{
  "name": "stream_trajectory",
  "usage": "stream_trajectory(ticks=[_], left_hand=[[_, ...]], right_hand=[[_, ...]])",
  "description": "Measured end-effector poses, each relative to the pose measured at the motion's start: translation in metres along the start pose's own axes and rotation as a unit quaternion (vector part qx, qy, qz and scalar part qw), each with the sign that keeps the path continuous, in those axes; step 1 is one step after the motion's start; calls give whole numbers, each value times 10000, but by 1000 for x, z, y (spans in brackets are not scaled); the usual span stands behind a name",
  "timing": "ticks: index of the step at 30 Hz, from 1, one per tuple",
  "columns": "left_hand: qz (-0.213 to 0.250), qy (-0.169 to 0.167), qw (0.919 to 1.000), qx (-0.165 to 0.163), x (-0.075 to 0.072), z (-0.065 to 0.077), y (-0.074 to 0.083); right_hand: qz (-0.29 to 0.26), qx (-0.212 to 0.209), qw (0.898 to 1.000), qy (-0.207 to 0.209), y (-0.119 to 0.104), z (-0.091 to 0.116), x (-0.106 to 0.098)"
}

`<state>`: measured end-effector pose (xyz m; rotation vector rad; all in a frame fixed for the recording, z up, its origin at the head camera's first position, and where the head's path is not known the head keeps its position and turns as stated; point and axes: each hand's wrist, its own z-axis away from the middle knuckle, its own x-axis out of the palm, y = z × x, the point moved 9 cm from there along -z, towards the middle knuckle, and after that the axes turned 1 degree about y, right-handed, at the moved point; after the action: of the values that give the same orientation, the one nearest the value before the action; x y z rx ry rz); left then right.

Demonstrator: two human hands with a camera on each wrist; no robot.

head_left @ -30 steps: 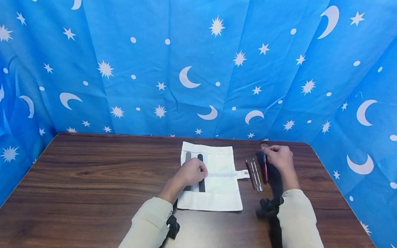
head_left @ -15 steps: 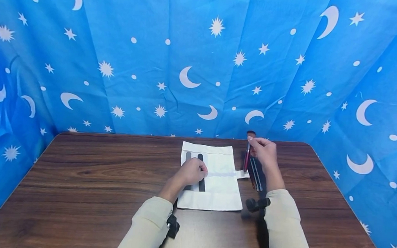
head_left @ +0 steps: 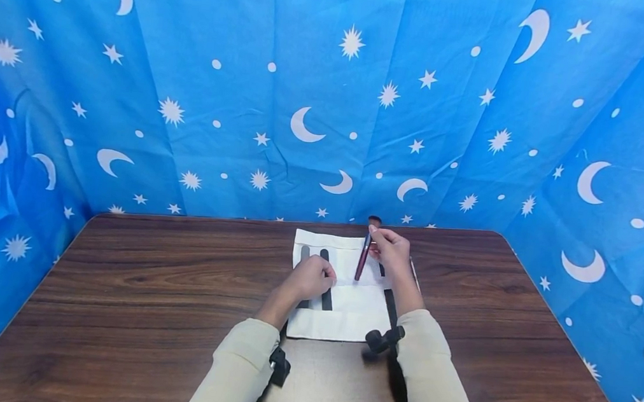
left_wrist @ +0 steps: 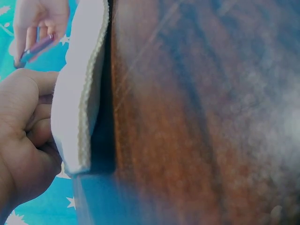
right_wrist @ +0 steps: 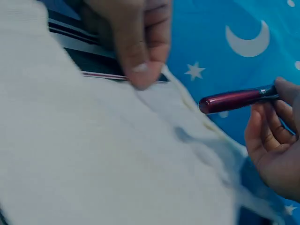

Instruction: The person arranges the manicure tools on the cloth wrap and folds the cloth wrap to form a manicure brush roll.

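Head view: brush [head_left: 363,259] steeply tilted, bristles [head_left: 374,221] uppermost.

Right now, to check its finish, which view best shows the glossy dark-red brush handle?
The right wrist view: the handle is largest and clearest. The head view shows it small, below brown bristles; the left wrist view, small and blurred.

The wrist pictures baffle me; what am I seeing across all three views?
There's no robot here, just a person working bare-handed. The wide picture comes from a camera on the head, looking forward and down; the two close-ups come from cameras on each wrist, so they look tilted. On the wooden table lies a white fabric tool roll with flat dark strips at one side. The left hand pinches the roll; the right hand holds a red-handled makeup brush over it, near the bristles.
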<state>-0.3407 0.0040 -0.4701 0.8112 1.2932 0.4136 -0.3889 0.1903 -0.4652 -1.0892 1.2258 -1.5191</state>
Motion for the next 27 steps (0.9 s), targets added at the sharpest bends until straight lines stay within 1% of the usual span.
stream_trajectory(ticks=[6, 10, 18, 27], left_hand=[[6, -39, 10000, -74, 1, 0, 0], [16, -72, 9999, -100, 2, -1, -1], [86, -141, 9998, -90, 1, -1, -1], [169, -77, 9998, 103, 0, 0, 2]], right_hand=[[-607, 118, 9981, 31, 18, 2, 10], [-717, 121, 9973, 57, 22, 2, 10], [-703, 19, 9974, 156, 23, 0, 12], [-623, 9, 9975, 328, 24, -1, 14]])
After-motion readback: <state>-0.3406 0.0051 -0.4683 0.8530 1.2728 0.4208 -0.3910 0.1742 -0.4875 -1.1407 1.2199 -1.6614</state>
